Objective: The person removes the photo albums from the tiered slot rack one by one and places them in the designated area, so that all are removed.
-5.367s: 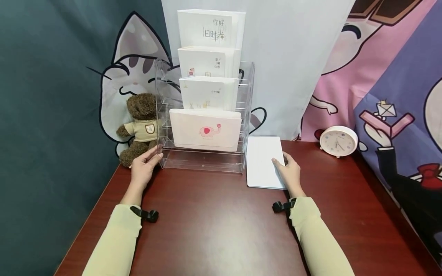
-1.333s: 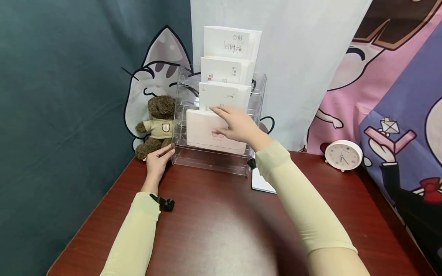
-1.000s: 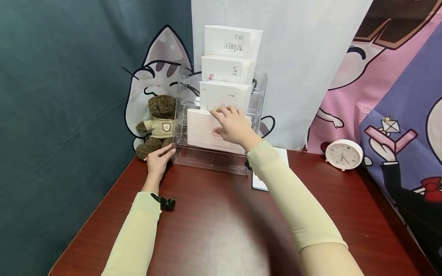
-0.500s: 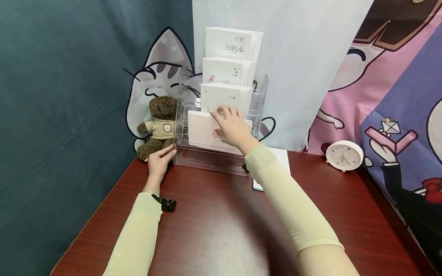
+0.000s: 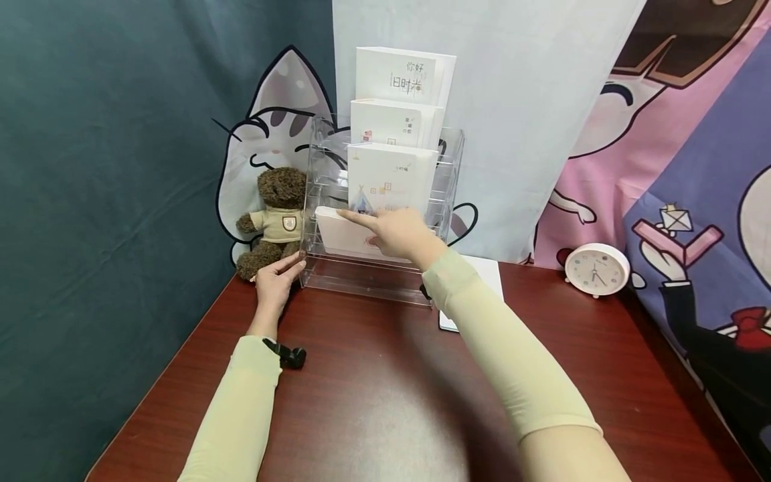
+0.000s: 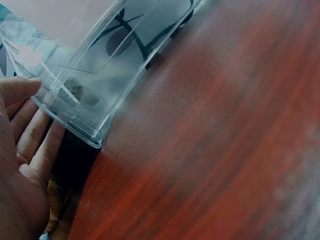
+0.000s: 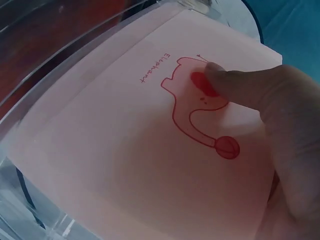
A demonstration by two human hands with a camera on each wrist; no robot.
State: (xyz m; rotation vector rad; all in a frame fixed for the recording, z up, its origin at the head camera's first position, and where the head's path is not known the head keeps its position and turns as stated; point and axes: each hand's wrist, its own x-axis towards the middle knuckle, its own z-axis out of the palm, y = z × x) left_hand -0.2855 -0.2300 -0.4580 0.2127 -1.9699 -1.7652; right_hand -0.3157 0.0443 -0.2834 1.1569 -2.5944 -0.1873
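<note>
A clear acrylic rack (image 5: 367, 288) stands at the back of the table with books in its tiers. In the lowest visible tier is a pink notebook (image 5: 340, 234) with a red elephant drawing, its top leaning forward. My right hand (image 5: 397, 231) grips its top edge; in the right wrist view the thumb (image 7: 240, 85) presses on the elephant and the other fingers are mostly hidden behind the cover. My left hand (image 5: 274, 288) pinches the rack's lower left side, its thumb (image 6: 22, 89) at the front edge and the fingers along the outer side.
Three white books, such as the top one (image 5: 391, 73), stand in higher tiers. A brown teddy bear (image 5: 280, 217) sits left of the rack. A white notebook (image 5: 489, 276) lies at its right, partly behind my right sleeve. A round clock (image 5: 596, 269) stands farther right.
My right hand has left the white notebook on the table and gone to the pink notebook. The pink notebook's top has tipped forward and lower. The left hand keeps its place on the rack.
</note>
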